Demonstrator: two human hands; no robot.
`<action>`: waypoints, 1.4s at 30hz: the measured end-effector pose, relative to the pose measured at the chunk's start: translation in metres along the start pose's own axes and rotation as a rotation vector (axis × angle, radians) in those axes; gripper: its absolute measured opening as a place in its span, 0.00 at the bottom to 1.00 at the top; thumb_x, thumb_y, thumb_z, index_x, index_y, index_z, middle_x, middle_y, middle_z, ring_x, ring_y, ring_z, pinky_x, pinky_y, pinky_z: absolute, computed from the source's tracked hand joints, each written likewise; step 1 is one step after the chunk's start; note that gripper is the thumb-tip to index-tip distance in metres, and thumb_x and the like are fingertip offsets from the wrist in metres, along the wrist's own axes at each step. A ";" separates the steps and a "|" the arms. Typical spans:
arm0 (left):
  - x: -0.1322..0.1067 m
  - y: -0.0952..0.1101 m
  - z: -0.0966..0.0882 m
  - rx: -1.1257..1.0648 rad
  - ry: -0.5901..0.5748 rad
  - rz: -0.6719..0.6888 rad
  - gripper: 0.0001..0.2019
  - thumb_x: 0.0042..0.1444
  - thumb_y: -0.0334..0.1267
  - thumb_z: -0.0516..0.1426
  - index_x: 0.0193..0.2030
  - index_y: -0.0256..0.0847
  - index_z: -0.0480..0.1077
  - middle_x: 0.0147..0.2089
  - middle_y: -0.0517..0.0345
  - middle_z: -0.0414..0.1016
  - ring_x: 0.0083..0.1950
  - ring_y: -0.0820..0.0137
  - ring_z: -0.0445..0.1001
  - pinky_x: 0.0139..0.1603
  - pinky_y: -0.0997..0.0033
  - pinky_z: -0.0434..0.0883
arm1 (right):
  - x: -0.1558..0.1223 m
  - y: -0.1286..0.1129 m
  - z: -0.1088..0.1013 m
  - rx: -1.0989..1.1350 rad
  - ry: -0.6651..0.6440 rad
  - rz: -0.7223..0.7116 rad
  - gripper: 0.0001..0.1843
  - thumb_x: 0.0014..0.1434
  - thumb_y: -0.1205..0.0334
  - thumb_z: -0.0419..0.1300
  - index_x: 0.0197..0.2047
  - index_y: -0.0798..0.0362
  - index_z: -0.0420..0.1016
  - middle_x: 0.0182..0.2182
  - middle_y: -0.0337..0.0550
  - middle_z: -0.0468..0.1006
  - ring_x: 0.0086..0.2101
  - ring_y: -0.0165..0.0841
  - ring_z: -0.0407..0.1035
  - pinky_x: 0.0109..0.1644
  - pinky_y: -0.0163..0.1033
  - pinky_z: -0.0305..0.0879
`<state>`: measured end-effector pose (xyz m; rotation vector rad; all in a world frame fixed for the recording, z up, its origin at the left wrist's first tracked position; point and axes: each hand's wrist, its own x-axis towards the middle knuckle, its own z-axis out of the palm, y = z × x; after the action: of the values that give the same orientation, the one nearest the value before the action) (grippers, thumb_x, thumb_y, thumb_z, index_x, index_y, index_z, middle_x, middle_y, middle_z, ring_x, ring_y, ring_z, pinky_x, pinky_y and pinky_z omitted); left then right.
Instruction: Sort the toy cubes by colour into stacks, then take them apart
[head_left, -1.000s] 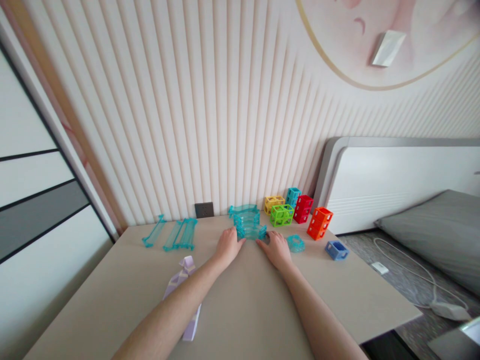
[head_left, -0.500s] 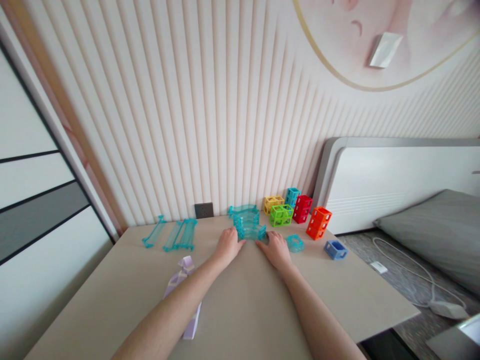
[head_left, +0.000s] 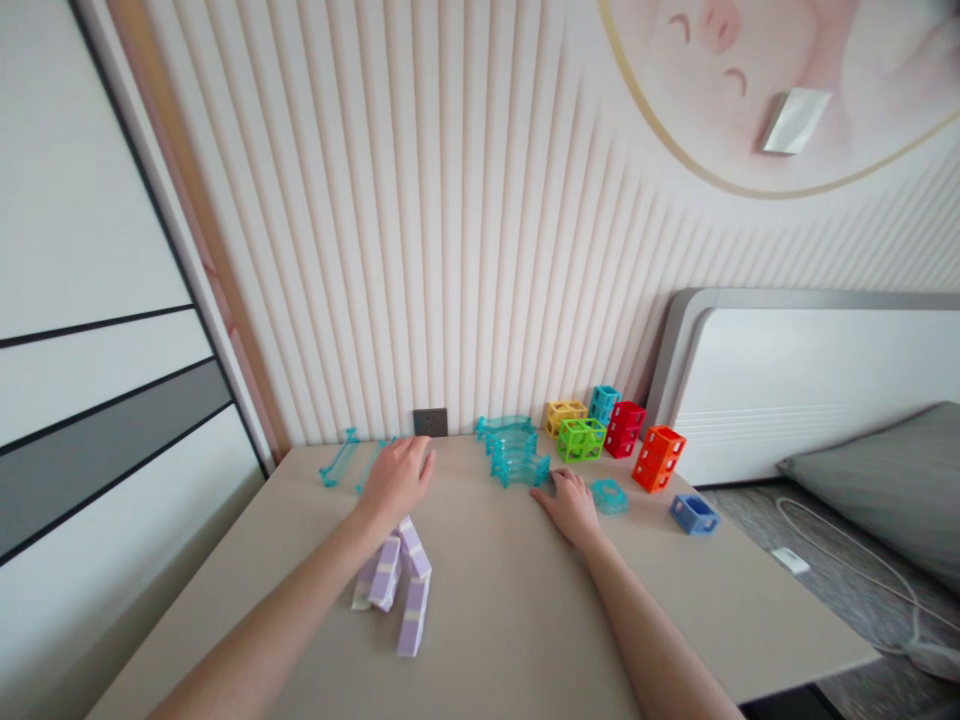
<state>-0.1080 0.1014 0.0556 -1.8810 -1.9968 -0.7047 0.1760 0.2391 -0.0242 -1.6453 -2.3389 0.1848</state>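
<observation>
The clustered teal pieces sit toward the back of the bench, the right hand spread just beside them, while the left hand partly hides teal strips, its grip impossible to tell.

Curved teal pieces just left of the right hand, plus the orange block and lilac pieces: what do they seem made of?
Curved teal pieces: likely glossy plastic; they look see-through.
Orange block: probably hard, opaque plastic, judging by its even color and neat openings.
Lilac pieces: smooth and boxy with pale bands, perhaps card or plastic; I can't tell which.
</observation>
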 end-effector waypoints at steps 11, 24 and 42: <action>-0.077 -0.116 0.044 -0.026 0.136 -0.068 0.15 0.64 0.34 0.50 0.53 0.38 0.70 0.49 0.45 0.78 0.52 0.57 0.76 0.55 0.55 0.73 | -0.027 -0.024 -0.015 -0.158 -0.073 0.103 0.14 0.63 0.54 0.59 0.40 0.54 0.81 0.40 0.57 0.83 0.46 0.46 0.77 0.44 0.41 0.69; -0.079 -0.104 0.076 0.028 -0.111 0.018 0.25 0.60 0.25 0.48 0.63 0.40 0.67 0.68 0.45 0.65 0.68 0.58 0.64 0.68 0.53 0.61 | -0.036 -0.058 -0.011 -0.009 -0.092 -0.178 0.19 0.69 0.58 0.49 0.39 0.50 0.81 0.42 0.48 0.84 0.43 0.40 0.78 0.41 0.36 0.65; -0.075 -0.092 0.065 -0.004 -0.191 0.071 0.24 0.61 0.22 0.47 0.60 0.43 0.70 0.58 0.53 0.76 0.61 0.62 0.69 0.64 0.57 0.66 | -0.018 -0.152 0.031 0.257 -0.085 -0.745 0.26 0.64 0.67 0.53 0.65 0.51 0.66 0.60 0.50 0.72 0.59 0.39 0.65 0.65 0.43 0.58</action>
<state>-0.1852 0.0718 -0.0514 -2.0794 -2.0287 -0.5276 0.0353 0.1710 -0.0174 -0.5951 -2.6723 0.3760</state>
